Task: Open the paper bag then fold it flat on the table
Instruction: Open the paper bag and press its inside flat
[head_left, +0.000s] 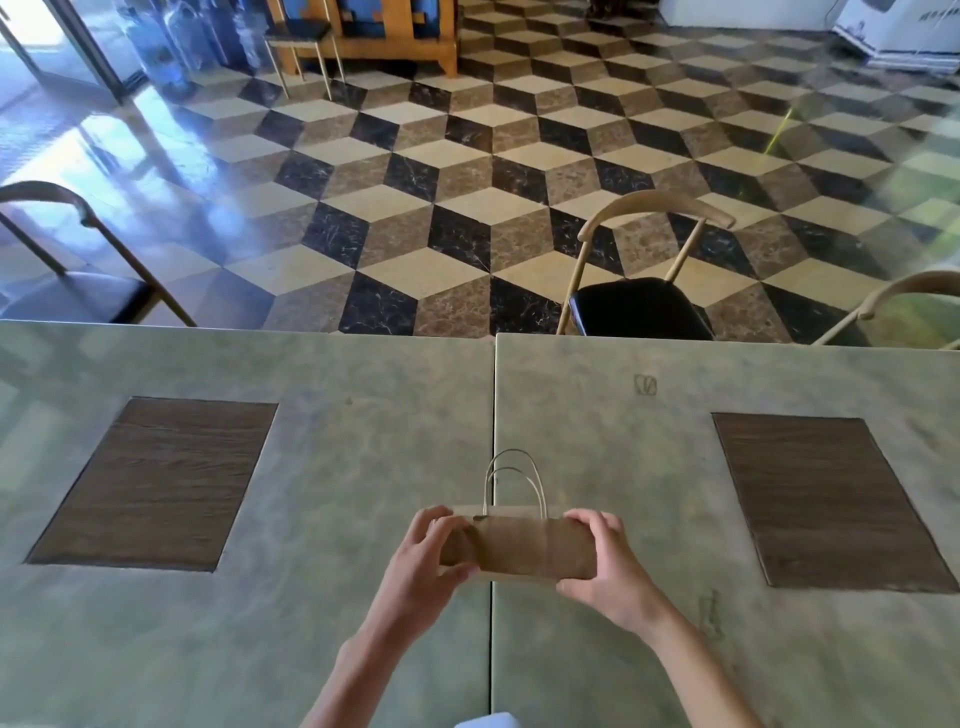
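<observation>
We find the paper bag (519, 548) over the tabletop (363, 519) seam, handles (514, 480) pointing away. Left hand (423, 561) and right hand (605, 569) fingers clasp its opposite ends.

Small brown kraft-paper bag (519, 548): matt, lightly creased, with thin twisted-paper loop handles (514, 480). Grey-green stone-look tabletop (363, 431): smooth, faintly mottled, low sheen. Two dark rectangular wood-grain inlays (156, 483): matt, streaked. Cube-patterned marble floor (467, 182): polished, glossy, veined. Chair seat (639, 306): black, shiny upholstery.
</observation>
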